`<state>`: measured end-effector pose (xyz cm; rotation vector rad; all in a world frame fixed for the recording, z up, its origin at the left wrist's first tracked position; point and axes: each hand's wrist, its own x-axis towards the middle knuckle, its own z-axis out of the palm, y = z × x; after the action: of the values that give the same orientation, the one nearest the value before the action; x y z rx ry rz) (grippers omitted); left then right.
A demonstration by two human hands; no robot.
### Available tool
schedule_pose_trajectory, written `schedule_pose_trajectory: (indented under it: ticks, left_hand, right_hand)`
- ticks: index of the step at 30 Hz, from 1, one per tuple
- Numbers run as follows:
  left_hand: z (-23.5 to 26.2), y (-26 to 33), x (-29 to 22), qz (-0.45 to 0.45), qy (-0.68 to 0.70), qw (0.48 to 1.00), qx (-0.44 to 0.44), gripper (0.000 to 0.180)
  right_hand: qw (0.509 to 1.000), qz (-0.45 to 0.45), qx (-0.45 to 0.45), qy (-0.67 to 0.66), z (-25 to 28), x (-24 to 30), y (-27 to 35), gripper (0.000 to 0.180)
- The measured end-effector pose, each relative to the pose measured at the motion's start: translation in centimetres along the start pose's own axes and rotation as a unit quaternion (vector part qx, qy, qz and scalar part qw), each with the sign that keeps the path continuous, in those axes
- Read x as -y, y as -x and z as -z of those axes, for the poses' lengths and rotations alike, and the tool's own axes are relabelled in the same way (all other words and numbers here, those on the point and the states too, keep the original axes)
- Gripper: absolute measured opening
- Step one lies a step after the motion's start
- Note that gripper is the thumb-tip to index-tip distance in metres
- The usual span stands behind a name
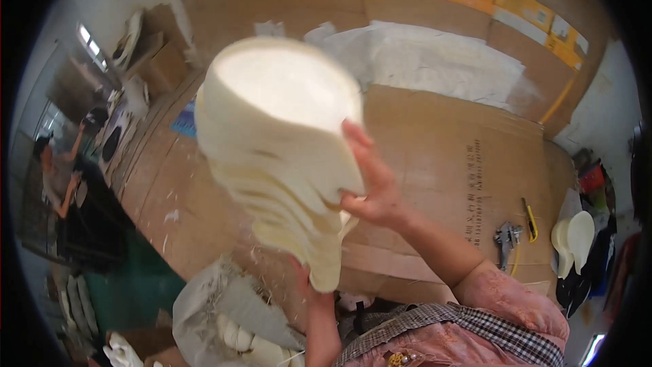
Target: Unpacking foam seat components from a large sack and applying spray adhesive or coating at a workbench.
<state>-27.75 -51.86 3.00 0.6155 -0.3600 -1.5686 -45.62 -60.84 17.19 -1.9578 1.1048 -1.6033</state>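
A thick stack of cream foam pads (278, 143) is held up in front of me over the cardboard-covered table. Its broad rounded end tilts up and away, and the layers taper to a narrow tail near my body. My right hand (370, 180) grips the stack's right edge, the thumb and fingers closed on the layers. Down at the tail, my left hand (305, 278) holds the stack from below; most of its fingers are hidden behind the foam. Part of the stack is blurred.
Cardboard (435, 156) covers the table. At right lie a spray gun (506, 238), a yellow utility knife (531, 223) and more cream pads (574, 239). White sheeting (428, 61) lies at the back. A grey sack (197, 306) stands lower left; another person (61, 177) is far left.
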Motion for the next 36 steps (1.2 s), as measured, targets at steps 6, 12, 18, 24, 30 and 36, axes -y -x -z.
schedule_pose_trajectory:
  ticks: [6,12,18,24,30,36]
  left_hand:
    - [-10.5,-16.5,16.8,0.094,0.158,0.962,0.204,0.077]
    - [-12.9,-23.4,27.4,0.281,-0.021,0.945,0.167,0.080]
    - [-19.4,-23.3,22.6,0.028,-0.229,0.973,0.015,0.062]
    - [-24.3,-21.9,21.0,0.082,-0.253,0.964,0.021,0.068]
    - [-26.8,-20.8,20.5,0.081,-0.230,0.965,0.091,0.075]
    - [-26.2,-20.8,21.3,0.054,-0.287,0.945,0.145,0.081]
  right_hand:
    - [0.963,0.094,-0.161,0.197,14.6,-3.6,-4.5,0.064]
    - [0.946,-0.004,-0.118,0.302,20.5,-12.1,-1.8,0.066]
    - [0.961,-0.046,-0.186,0.201,21.2,-14.9,0.3,0.068]
    - [0.953,-0.155,-0.261,0.006,22.0,-13.6,0.0,0.078]
    - [0.954,-0.104,-0.262,0.106,22.5,-12.7,3.1,0.067]
    - [0.874,-0.231,-0.408,-0.125,26.8,-10.3,7.0,0.064]
